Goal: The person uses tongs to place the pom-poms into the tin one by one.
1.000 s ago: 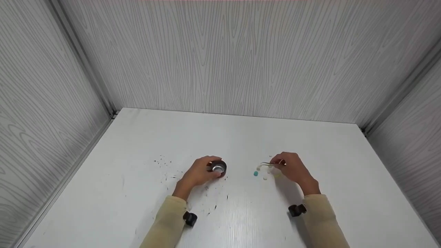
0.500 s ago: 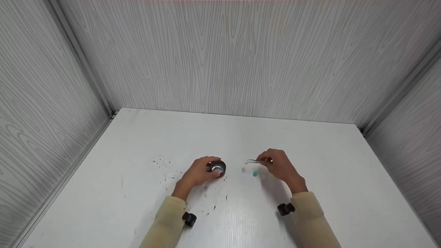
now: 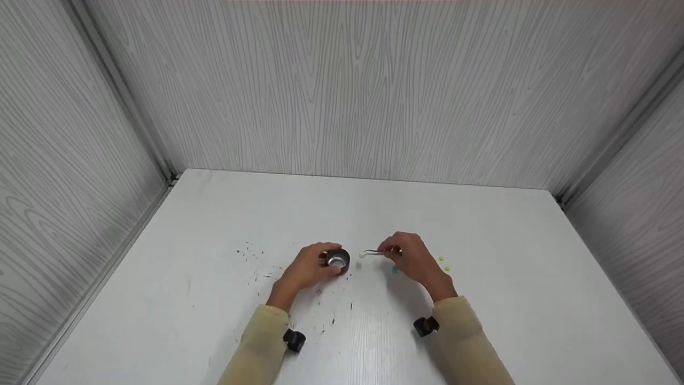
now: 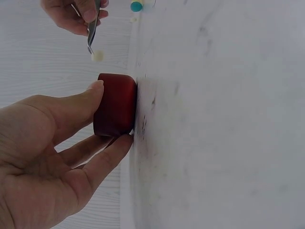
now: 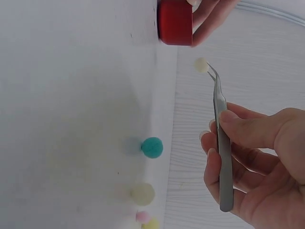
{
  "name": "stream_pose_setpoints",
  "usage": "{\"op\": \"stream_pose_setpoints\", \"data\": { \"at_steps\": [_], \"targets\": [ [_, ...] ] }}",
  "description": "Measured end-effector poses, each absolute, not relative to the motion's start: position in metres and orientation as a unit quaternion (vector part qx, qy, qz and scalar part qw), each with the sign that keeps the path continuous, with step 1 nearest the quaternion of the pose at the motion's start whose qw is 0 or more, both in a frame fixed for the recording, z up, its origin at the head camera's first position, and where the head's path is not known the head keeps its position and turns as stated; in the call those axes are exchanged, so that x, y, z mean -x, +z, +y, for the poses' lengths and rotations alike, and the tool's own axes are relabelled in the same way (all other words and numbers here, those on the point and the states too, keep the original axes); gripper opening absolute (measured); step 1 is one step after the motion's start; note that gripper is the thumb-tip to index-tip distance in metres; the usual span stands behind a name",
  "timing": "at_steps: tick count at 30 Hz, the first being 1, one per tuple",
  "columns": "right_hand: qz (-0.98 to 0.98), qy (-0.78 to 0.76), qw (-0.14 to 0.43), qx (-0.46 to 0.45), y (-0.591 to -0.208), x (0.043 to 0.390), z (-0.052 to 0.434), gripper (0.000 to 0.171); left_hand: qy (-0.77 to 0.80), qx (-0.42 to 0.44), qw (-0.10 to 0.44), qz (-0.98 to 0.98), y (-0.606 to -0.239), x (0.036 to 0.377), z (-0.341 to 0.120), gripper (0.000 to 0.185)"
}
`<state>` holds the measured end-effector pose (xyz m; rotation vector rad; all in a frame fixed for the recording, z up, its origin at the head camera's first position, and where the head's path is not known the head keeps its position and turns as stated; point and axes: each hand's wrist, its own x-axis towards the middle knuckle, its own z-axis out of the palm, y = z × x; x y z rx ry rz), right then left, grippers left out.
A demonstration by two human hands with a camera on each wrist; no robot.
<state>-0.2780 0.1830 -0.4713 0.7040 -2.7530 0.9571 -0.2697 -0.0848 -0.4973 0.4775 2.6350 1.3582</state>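
Observation:
A small cup, red outside [image 4: 116, 106] with a silvery inside [image 3: 337, 260], stands on the white table. My left hand [image 3: 310, 267] grips it from the left, thumb on the near side and fingers behind. Curved-tip metal tweezers [image 5: 223, 143] are pinched in my right hand [image 3: 412, 261]. At their tips hangs a small cream-coloured ball [image 5: 201, 65], above the table and just right of the cup, apart from it. Below the right hand lies a teal ball [image 5: 152, 148], with a larger cream ball [image 5: 143, 193], a pink ball [image 5: 142, 216] and a yellow ball [image 5: 151, 224] beyond it.
Two yellow balls [image 3: 448, 268] show to the right of the right hand. Dark specks and smudges [image 3: 251, 252] mark the table [image 3: 240, 214] around and left of the cup. Wood-grain panels [image 3: 342, 91] enclose the back and both sides.
My right hand has moved left with the tweezers, carrying the cream ball from among the other balls toward the cup. The left hand and cup have stayed in place.

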Motion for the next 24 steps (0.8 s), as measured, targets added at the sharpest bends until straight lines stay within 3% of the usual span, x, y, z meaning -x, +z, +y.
{"op": "stream_pose_setpoints", "data": {
  "at_steps": [24],
  "targets": [
    [-0.917,0.307,0.088,-0.238,-0.472,0.273,0.155,0.016,0.447,-0.166,0.072,0.876,-0.496,0.270,-0.085,0.049]
  ]
}}
